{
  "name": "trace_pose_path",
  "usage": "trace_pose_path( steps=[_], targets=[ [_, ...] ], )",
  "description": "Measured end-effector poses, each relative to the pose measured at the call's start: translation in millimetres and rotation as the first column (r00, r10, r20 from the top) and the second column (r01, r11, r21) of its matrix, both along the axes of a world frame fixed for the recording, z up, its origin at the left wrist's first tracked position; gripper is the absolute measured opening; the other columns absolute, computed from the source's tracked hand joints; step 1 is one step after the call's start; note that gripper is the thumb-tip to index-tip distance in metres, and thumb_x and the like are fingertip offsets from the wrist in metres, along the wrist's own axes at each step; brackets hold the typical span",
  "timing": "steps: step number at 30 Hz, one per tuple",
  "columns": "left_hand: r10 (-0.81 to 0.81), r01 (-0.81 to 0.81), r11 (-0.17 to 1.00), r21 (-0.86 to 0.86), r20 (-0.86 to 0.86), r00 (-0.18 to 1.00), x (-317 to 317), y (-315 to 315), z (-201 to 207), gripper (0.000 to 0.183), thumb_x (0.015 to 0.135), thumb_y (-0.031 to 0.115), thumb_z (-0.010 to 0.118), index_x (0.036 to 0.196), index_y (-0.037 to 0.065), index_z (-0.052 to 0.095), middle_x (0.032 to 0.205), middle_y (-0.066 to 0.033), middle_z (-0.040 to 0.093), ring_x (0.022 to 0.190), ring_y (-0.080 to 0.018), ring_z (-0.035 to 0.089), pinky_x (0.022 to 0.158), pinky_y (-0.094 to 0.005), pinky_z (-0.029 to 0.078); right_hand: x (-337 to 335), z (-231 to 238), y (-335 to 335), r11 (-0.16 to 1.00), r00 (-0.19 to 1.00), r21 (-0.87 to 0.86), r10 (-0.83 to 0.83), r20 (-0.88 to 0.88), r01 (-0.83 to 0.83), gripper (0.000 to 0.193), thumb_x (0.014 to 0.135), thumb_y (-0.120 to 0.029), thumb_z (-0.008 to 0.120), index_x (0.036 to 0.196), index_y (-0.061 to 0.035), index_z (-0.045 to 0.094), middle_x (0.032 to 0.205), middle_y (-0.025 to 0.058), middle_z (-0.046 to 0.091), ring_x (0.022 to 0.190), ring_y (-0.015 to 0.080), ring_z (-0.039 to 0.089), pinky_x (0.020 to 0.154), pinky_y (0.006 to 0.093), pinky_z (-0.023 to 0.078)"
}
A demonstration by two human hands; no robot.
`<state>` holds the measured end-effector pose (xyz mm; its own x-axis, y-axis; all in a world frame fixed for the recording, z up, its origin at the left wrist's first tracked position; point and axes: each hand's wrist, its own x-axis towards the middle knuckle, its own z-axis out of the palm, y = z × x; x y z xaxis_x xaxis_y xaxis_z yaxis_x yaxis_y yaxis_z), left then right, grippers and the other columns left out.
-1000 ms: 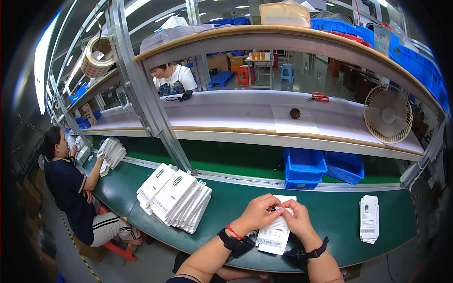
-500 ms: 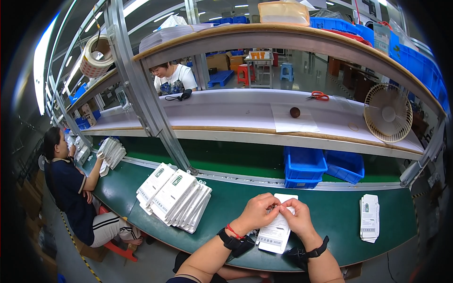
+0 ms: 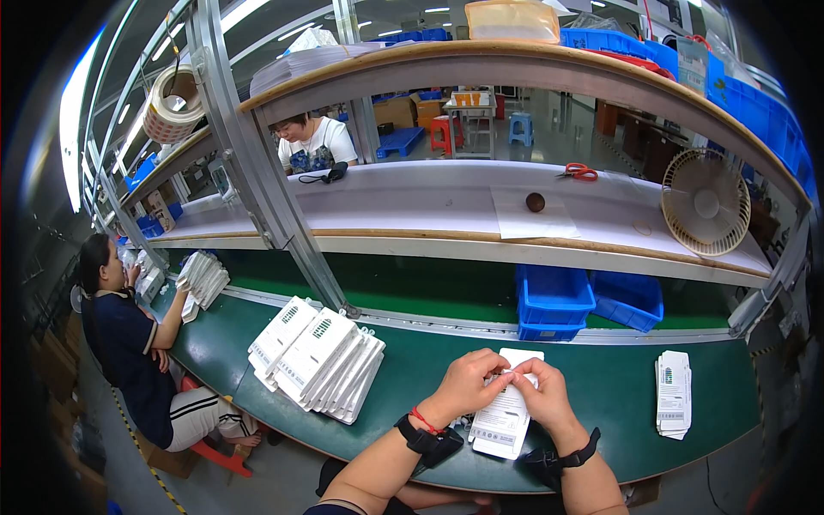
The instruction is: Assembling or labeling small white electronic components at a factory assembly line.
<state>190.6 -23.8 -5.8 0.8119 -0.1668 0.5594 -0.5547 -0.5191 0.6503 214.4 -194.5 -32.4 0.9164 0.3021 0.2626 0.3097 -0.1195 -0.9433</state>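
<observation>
A flat white printed box (image 3: 500, 427) lies on the green table in front of me, its top end showing beyond my fingers. Over its upper part my left hand (image 3: 470, 383) and my right hand (image 3: 543, 393) meet, with thumbs and fingers pinched together. Whatever sits between the fingertips is too small or hidden to make out. Something small and pale shows beside the box near my left wrist, partly covered by it. To the left rests a large stack of similar white boxes (image 3: 322, 356). A smaller stack (image 3: 674, 395) lies at the right.
Blue bins (image 3: 554, 300) stand at the back of the green table (image 3: 412, 360), under a white shelf (image 3: 412, 202). On that shelf are red-handled scissors (image 3: 580, 172), a brown ball (image 3: 536, 202) and a round fan (image 3: 705, 203). A co-worker (image 3: 129, 343) sits at the left; another person is beyond the shelf.
My fingers have shifted slightly over the box, still pinched together. The box and stacks stay essentially in place.
</observation>
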Motion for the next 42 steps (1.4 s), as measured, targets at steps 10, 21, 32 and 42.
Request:
trace_pose_path(
  steps=[10,21,32,42],
  targets=[
    [-0.004,0.004,1.000,0.019,-0.004,1.000,0,1,-5,0.014,0.078,0.015,0.070,0.082,0.002,0.063,0.071,-0.0078,0.059,0.063,-0.0189,0.057,0.057,-0.0292,0.047,-1,1,0,0.999,0.999,-0.049,-0.018,0.039,0.020,0.010,0.083,-0.010,0.067,0.084,-0.0013,0.063,0.074,0.0082,0.066,0.067,0.0118,0.061,0.058,0.0275,0.049],
    [-0.011,0.010,1.000,0.027,0.013,1.000,1,1,-5,0.012,0.077,0.011,0.069,0.083,0.002,0.064,0.071,-0.0078,0.059,0.063,-0.0185,0.058,0.057,-0.0296,0.047,-1,2,0,0.997,0.998,-0.070,-0.033,0.052,0.036,0.008,0.084,-0.010,0.064,0.086,-0.0019,0.062,0.074,0.0099,0.066,0.067,0.0147,0.062,0.059,0.0288,0.049],
    [-0.002,-0.005,0.998,0.066,0.106,0.994,1,0,-2,0.006,0.075,0.004,0.065,0.080,0.002,0.063,0.068,-0.0087,0.057,0.060,-0.0222,0.057,0.055,-0.0319,0.046,-4,8,1,0.992,0.998,-0.120,-0.034,0.061,0.041,0.013,0.087,-0.015,0.061,0.087,-0.0014,0.063,0.074,0.0121,0.066,0.065,0.0176,0.063,0.059,0.0311,0.049],
    [-0.006,-0.007,0.994,0.106,0.125,0.992,0,0,-2,0.008,0.074,0.007,0.066,0.081,0.004,0.062,0.071,-0.0091,0.058,0.064,-0.0249,0.059,0.058,-0.0336,0.047,-4,7,1,0.986,0.992,-0.152,-0.045,0.119,0.063,0.013,0.086,-0.014,0.061,0.085,-0.0015,0.062,0.072,0.0138,0.065,0.062,0.0221,0.064,0.057,0.0332,0.048]
  ],
)
